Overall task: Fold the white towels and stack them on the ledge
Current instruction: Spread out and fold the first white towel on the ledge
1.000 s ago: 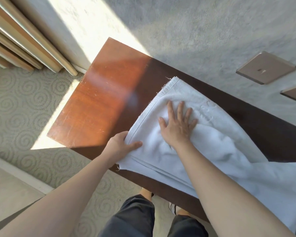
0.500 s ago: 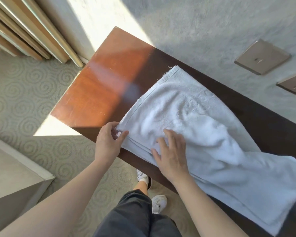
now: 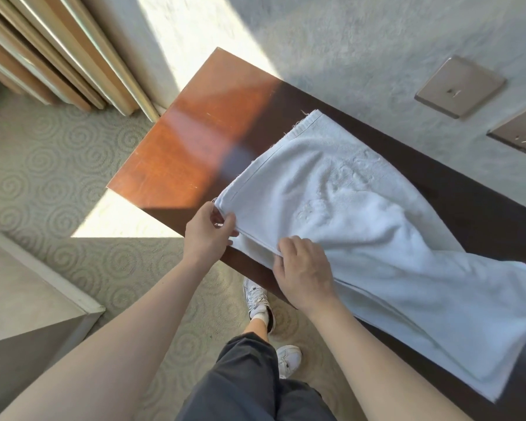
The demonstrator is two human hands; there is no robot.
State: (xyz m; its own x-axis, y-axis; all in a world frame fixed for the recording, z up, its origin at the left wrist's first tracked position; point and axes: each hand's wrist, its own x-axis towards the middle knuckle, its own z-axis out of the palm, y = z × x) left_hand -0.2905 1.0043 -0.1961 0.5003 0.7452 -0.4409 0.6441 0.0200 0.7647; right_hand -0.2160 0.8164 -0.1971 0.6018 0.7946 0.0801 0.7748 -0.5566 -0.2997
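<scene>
While the dark wooden counter (image 3: 195, 141) runs along the wall, your white towel (image 3: 362, 226) lies folded lengthwise across it, its near edge at the counter's front. Your right hand (image 3: 304, 268) has its grip curled on that near edge; your left hand (image 3: 207, 235) pinches the towel's near-left corner.

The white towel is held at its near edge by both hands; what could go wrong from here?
1. The white towel lies partly folded with its near edge at the front rim of the wooden ledge; a pull toward the person could drag it off onto the carpet.
2. The left hand pinches the corner and the right hand grips the edge close beside it, so the far end is unheld and may bunch, leaving an uneven fold.
</scene>
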